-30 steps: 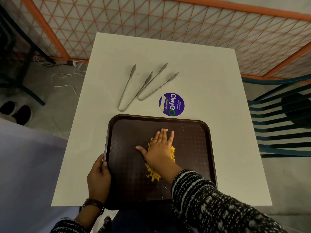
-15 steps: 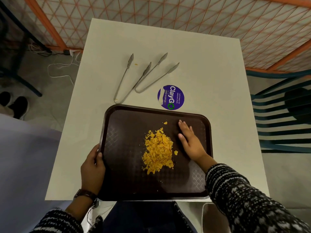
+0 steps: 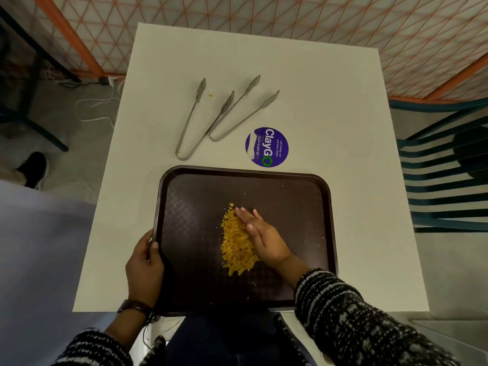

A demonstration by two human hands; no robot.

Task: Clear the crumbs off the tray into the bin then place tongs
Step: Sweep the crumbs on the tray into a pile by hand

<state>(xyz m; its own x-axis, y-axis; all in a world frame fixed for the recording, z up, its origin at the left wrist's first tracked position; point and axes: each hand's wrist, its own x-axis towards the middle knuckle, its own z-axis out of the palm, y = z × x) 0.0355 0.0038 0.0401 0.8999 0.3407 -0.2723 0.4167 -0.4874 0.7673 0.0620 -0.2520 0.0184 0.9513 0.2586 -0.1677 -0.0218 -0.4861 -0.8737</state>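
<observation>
A dark brown tray (image 3: 195, 207) lies on the white table (image 3: 330, 107) at its near edge. A heap of yellow crumbs (image 3: 235, 244) sits in the tray's middle, with a few specks scattered around. My right hand (image 3: 264, 236) lies flat, fingers together, pressed against the right side of the heap. My left hand (image 3: 144, 268) grips the tray's left rim. Two metal tongs (image 3: 203, 120) (image 3: 244, 113) rest side by side on the table beyond the tray, untouched.
A round purple sticker (image 3: 266, 147) is on the table just past the tray. An orange mesh fence (image 3: 264, 17) stands behind the table. A teal slatted chair (image 3: 446, 167) is at the right. Cables and a black shoe (image 3: 34, 167) are on the floor at left.
My right hand swept from the heap to its right side, then came back left against the crumbs, pushing them into a narrower pile. My left hand stayed on the tray's rim.
</observation>
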